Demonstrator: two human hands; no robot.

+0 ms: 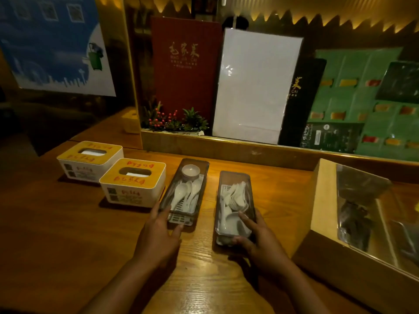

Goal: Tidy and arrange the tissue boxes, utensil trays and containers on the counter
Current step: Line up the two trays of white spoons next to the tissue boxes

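— Left hand [158, 232]?
— Reaching forward from a bare forearm, palm down, fingers spread and extended flat. Thumb angled up along the outer left side, index and middle fingertips [178, 230] pointing forward and slightly right. Not curled, nothing gripped.
— Right hand [256, 236]?
— Also forward on a bare forearm, angled in from the lower right. Index finger [246, 219] stretched ahead and pressing downward, thumb tucked low at the near side, remaining fingers partly bent. Loosely pinching, grasp not clearly closed.
— Spacing?
— Apart, roughly level, wrists straight.
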